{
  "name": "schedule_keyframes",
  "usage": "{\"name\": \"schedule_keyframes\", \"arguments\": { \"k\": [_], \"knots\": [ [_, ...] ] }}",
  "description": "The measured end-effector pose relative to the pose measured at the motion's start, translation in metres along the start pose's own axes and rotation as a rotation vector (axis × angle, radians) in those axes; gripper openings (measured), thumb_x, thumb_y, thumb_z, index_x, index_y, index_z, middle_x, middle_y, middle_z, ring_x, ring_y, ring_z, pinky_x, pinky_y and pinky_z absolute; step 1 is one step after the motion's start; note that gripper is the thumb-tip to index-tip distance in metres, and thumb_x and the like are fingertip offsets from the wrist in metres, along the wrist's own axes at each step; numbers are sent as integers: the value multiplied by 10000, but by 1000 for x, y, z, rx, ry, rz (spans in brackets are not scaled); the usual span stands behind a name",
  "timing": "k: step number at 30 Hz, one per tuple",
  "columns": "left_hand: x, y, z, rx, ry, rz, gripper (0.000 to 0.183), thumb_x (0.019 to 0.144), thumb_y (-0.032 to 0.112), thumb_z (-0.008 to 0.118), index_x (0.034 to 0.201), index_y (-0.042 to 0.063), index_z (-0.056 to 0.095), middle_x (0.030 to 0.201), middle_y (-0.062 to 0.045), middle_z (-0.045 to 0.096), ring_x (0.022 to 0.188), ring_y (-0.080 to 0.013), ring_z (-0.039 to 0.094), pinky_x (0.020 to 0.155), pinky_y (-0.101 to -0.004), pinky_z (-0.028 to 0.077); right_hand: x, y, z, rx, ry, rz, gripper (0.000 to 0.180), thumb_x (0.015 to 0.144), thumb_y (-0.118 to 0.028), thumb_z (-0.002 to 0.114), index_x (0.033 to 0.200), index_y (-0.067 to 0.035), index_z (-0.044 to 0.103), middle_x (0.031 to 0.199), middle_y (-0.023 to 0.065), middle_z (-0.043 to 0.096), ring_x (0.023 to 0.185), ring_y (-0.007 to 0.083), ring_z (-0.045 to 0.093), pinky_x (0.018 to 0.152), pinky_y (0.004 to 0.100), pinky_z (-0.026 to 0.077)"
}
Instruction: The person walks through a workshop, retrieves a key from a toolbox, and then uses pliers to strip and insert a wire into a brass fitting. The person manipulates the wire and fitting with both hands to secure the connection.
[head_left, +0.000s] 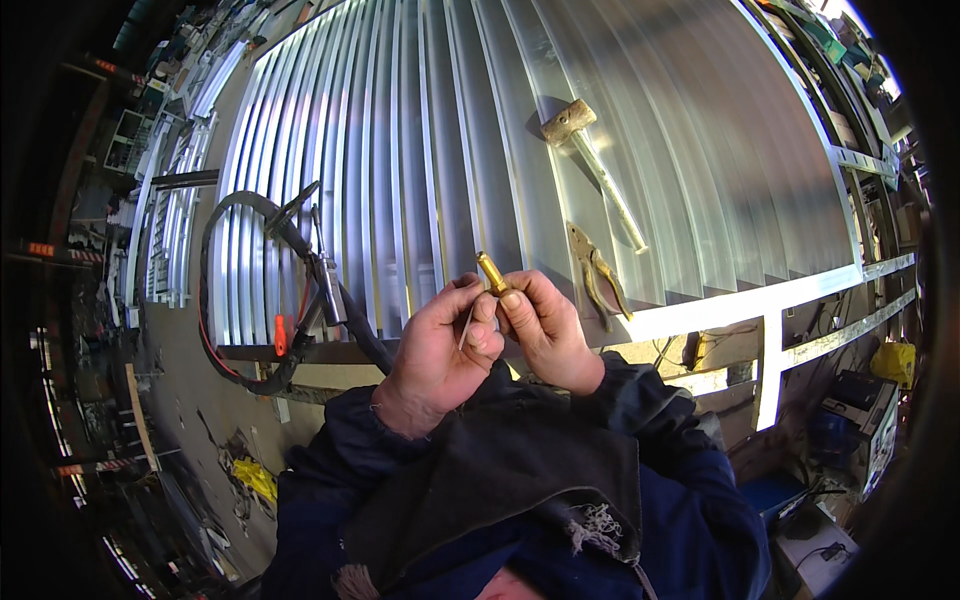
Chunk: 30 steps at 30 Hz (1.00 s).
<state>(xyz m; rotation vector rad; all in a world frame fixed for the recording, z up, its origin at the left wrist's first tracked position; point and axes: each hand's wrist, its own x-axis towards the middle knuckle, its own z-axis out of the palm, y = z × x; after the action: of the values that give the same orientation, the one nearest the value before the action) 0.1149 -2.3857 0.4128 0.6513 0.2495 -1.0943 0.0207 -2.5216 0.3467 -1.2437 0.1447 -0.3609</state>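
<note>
Between my two hands, above the near edge of a slatted metal panel (484, 150), a small brass threaded fitting (491, 271) points up and away from me. The thumb and forefinger of my right hand (553, 330) pinch its lower end. My left hand (439, 341) touches close beside it, with a thin metal rod or wire (466, 328) held between its fingers. Part of the rod and the fitting's base are hidden by fingertips. To the right lie combination pliers (596, 274) with yellowish handles. Farther off rests a mallet (596, 169) with a worn head.
On the left of the panel lies a welding torch (328, 289) with a thick black cable (214, 232) looping over the edge. A red-handled tool (280, 335) is beside it. Metal frame rails (847, 330) run along the right. Yellow bags (894, 363) and cases (859, 401) stand lower right.
</note>
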Motion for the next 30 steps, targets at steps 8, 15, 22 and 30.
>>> {"name": "schedule_keyframes", "arguments": {
  "k": [8, 15, 22, 30],
  "knots": [
    [-3, -1, -2, 617, -96, 218, 166, 1106, 94, 618, 1258, 25, 613, 1078, -112, 762, 913, -171, 751, 671, -252, 562, -1, -1, -9, 467, -50, 266, 259, 1201, -269, 464, 1203, -30, 564, 901, -28, 528, 769, 67, 494, 701, 243, 452],
    [-1, -6, -23, 992, 217, 455, 158, 1141, 173, 594, 1098, 30, 645, 760, -33, 661, 585, -81, 571, 520, -219, 416, -10, 12, -2, 105, -45, 292, 241, 1181, -245, 526, 1168, -18, 606, 849, -14, 566, 716, 58, 486, 615, 271, 432],
    [-13, 3, -49, 346, 307, -256, 290, 1153, 271, 473, 1013, 59, 615, 665, 1, 527, 493, -106, 476, 463, -266, 357, -25, 31, 4, -322, -171, 20, 215, 1134, -199, 609, 1231, -9, 577, 1009, 147, 742, 911, 268, 754, 798, 383, 593],
    [-38, 1, -71, 522, 240, -387, 361, 1170, 310, 383, 974, 103, 603, 604, -13, 491, 443, -114, 440, 455, -268, 358, -34, 36, 2, -504, -390, -120, 254, 1082, -196, 667, 1242, -26, 569, 1073, 200, 743, 967, 428, 744, 807, 456, 609]
  ]
}}
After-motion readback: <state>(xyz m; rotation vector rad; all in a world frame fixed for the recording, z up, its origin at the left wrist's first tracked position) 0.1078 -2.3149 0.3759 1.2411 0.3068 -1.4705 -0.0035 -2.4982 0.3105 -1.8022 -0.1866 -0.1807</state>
